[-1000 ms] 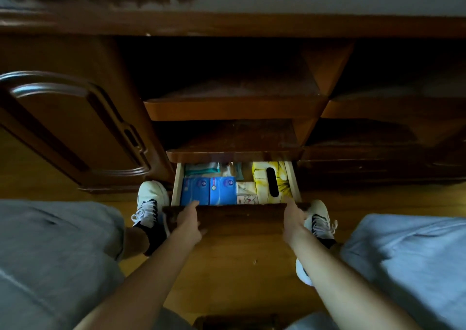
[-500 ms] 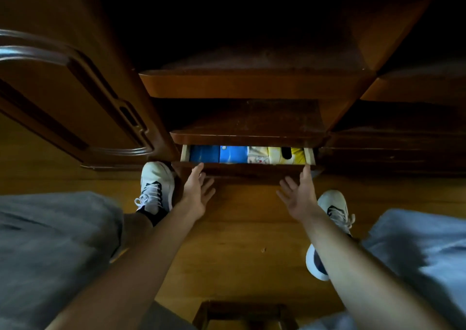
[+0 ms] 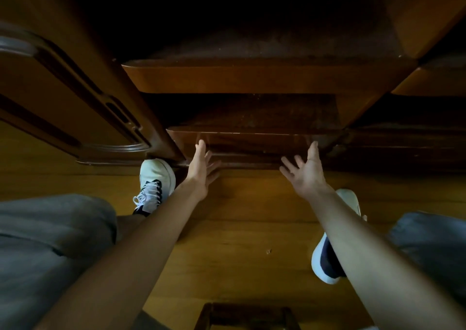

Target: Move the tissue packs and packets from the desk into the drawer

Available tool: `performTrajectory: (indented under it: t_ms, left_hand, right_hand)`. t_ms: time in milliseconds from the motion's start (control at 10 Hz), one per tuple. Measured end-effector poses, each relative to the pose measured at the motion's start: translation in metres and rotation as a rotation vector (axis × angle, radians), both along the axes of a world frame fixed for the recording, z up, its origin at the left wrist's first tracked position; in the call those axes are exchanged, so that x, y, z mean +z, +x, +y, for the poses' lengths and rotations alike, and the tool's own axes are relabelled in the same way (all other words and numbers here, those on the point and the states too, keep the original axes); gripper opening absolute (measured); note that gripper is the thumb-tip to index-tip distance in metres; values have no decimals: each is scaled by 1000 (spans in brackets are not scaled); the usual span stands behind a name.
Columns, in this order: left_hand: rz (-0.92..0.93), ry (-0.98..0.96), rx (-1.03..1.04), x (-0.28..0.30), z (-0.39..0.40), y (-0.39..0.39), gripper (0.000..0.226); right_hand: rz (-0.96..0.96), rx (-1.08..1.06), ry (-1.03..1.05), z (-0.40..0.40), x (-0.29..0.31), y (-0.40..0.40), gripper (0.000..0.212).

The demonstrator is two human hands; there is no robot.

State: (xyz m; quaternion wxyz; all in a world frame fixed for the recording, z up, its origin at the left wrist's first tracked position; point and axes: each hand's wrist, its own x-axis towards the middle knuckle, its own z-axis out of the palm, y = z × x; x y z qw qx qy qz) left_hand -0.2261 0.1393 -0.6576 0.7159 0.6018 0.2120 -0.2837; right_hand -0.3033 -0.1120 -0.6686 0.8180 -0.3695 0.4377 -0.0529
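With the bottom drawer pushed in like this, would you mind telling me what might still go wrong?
1. The left hand lies open with fingertips against the drawer front; a further shove could nip them at the seam beside the cabinet post.
2. The left shoe sits tight against the cabinet base, so it may get knocked.
3. The scene is dim, and whether the drawer sits fully flush cannot be told; it may stay slightly ajar.

Past both outstretched hands the drawer [image 3: 252, 145] sits flush, its contents hidden, while the recess above it is too dark to read, and a dark wooden frame [image 3: 248, 316] below the forearms is cut off by the bottom edge.
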Motion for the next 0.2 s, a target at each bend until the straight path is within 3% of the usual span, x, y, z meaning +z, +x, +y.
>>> performTrajectory:
  t_ms: [100,200]
  left_hand:
    - [-31,89,-12,21,9,-2,68]
    - [-112,164,-75,52,18,0,66]
  right_hand:
    - [182,177,-254,1,23,-12,62]
    - [104,320,-393,6,60,-19,28]
